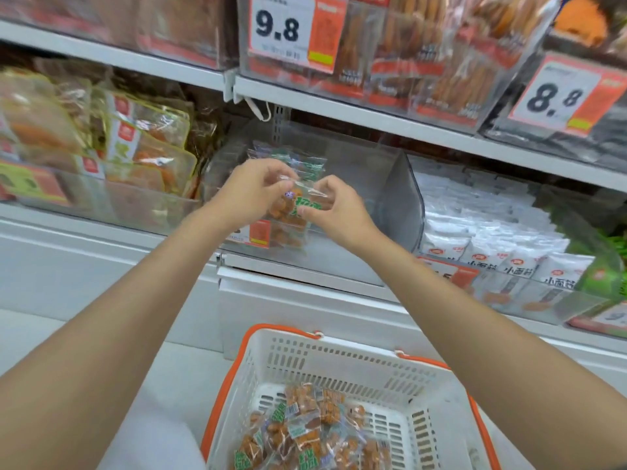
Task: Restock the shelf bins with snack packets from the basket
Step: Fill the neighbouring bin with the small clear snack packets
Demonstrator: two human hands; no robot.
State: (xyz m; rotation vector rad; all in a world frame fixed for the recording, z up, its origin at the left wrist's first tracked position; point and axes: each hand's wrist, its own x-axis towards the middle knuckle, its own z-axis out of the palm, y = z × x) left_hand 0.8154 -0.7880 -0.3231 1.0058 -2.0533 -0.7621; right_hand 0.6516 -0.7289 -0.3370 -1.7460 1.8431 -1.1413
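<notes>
basket [339, 361]: white, orange rim | snack packets [305, 432]: clear, green labels, orange-brown contents | price tag [285, 28]: white-orange

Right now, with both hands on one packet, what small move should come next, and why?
Probably ease the clear packet of orange snacks forward into the clear plastic shelf bin and let go: left hand and right hand both pinch it before the bin, where matching packets already lie.

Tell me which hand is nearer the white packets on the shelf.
Right. The right hand pinches the snack packet left of the white packets; the left hand holds it farther left.
</notes>
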